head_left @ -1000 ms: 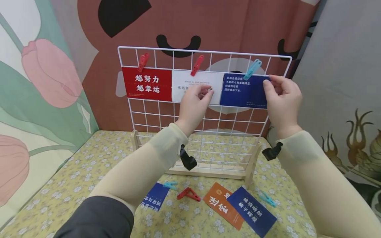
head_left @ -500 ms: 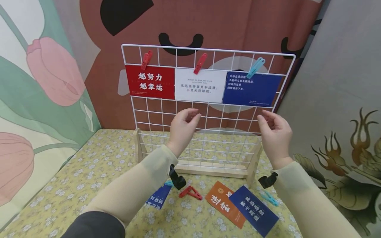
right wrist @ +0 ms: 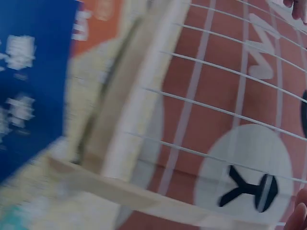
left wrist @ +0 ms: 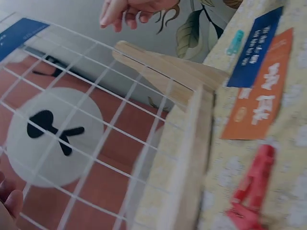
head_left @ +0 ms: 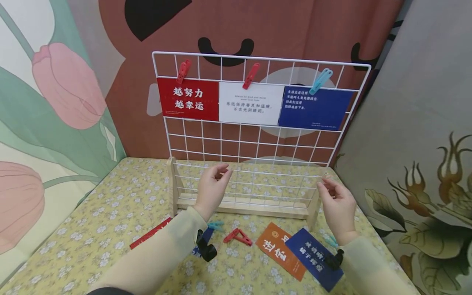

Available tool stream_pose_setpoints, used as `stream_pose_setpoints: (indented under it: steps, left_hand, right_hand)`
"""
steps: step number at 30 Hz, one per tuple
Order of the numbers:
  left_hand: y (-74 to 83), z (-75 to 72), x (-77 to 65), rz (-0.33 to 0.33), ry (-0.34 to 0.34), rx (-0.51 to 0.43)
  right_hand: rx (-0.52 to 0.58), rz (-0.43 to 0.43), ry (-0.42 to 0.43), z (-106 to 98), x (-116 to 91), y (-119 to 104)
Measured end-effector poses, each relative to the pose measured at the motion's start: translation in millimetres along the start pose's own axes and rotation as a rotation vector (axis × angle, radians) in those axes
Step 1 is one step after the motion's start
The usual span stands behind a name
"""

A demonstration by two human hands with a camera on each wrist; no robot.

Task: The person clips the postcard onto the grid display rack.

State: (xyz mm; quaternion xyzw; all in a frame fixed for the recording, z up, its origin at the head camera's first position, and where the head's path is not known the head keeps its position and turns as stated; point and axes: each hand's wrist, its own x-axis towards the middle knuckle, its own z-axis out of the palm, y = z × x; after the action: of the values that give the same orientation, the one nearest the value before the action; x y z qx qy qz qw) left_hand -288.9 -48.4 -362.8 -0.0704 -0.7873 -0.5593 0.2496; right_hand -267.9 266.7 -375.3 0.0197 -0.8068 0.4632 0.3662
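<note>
My left hand (head_left: 213, 186) hovers before the lower part of a white wire grid (head_left: 259, 148), its fingers loosely bent and holding nothing. To the right, my right hand (head_left: 337, 207) is also empty, near the grid's wooden stand (head_left: 241, 208). Along the grid's top hang a red card (head_left: 191, 111), a white card (head_left: 248, 116) and a blue card (head_left: 313, 110). A red clothespin (head_left: 183, 71) is over the red card, another red clothespin (head_left: 251, 76) over the white one, and a light-blue clothespin (head_left: 321, 81) over the blue one.
On the flowered tablecloth lie an orange card (head_left: 280, 252), overlapped by a dark blue card (head_left: 311, 256), and a red clothespin (head_left: 237, 237). Light-blue clothespins (head_left: 215, 225) lie either side. My left sleeve partly hides a red card (head_left: 152, 232) and another blue card. A printed curtain (head_left: 140, 135) hangs behind.
Both hands have come away from the hanging cards and lowered; the right was at the blue card's corner, the left before the white card. The three cards stay hanging.
</note>
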Motion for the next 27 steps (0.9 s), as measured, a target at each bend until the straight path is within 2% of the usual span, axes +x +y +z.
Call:
stream_pose_setpoints:
  steps: [4, 9, 12, 18, 27]
  left_hand:
    - [-18.1, -5.5, -15.0, -0.065, 0.008, 0.004]
    - [-37.4, -15.5, -31.1, -0.147, 0.008, 0.043]
    - [-46.7, -22.7, -39.1, -0.197, 0.008, 0.062]
    - [-62.1, -36.4, -52.7, -0.251, 0.012, 0.092]
    - [-81.0, -59.3, -64.1, -0.339, 0.047, 0.155]
  right_hand:
    - [-0.075, 0.092, -0.103, -3.1, -17.3, 15.6]
    - [-0.206, 0.161, -0.267, -9.9, -31.3, 31.8]
    - [-0.295, 0.196, -0.391, -14.7, -33.4, 40.2]
    - [-0.42, 0.278, -0.614, -26.3, -32.6, 58.1]
    - [-0.535, 0.354, -0.801, -42.1, -27.7, 78.4]
